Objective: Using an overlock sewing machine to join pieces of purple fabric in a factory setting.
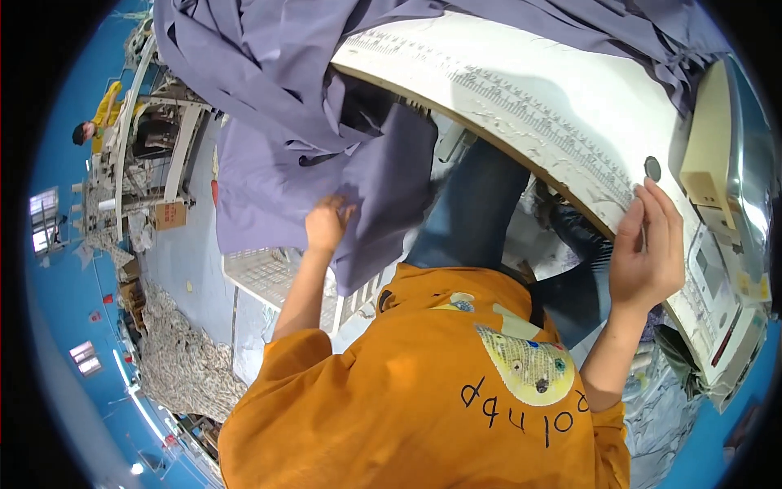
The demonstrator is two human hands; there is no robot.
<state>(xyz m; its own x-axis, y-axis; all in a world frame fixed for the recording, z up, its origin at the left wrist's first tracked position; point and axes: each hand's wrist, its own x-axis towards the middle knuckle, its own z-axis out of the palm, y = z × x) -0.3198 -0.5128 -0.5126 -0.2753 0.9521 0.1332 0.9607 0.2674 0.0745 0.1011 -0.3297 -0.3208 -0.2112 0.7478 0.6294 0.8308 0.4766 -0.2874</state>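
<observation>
The lavender-grey cloth [273, 69] lies in loose folds along the far side of the white ruler-marked tabletop [489, 61], and a broad smooth panel [318, 179] of the same colour hangs down over the white plastic basket [234, 266]; judging from this, the handling looks partway along, with some cloth hanging at the basket and much of it bunched above, neither flattened nor folded; no finished seam can be made out, so how much sewing is done I cannot tell. The left hand [326, 226] is half curled against or just above the panel (whether it pinches any cloth is unclear); the right hand [648, 257] is loosely extended and holds nothing visible, its fingertips at or just beside a dark round disc [652, 169] near the cream sewing machine [705, 155].
</observation>
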